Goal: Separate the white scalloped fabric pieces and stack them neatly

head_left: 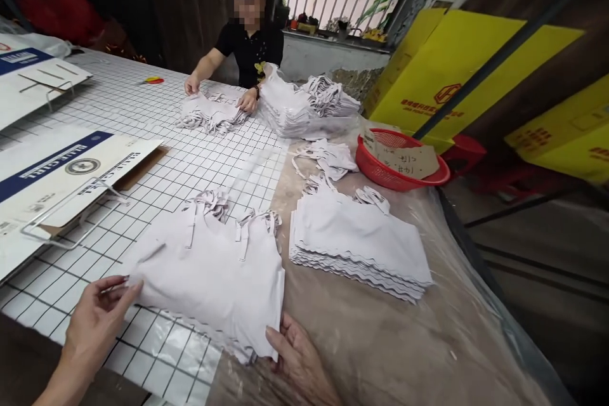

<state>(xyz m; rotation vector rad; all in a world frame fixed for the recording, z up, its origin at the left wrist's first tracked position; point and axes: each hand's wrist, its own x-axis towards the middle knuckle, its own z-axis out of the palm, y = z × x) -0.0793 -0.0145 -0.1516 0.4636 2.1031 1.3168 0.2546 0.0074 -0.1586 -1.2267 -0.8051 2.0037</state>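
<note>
Directly before me a pale camisole (204,273) with thin shoulder straps lies spread out, and several more layers show beneath its lower edge. Thumb and fingers of my left hand (98,317) pinch its left corner. At the lower right corner, my right hand (299,352) grips the cloth between thumb and fingers; how many layers it holds I cannot tell. To the right, a neat stack of similar camisoles (354,228) rests on plastic sheeting, its straps toward the far side. Behind that stack lies a small loose heap of pale garments (328,157).
Across the grid-lined table (157,108), a co-worker (250,51) handles another pile of garments (209,113). A plastic-wrapped stack (295,104) stands nearby. A red basket (399,168) holds cardboard. Printed cartons (71,184) with wire handles occupy the left; yellow panels (457,76) stand right.
</note>
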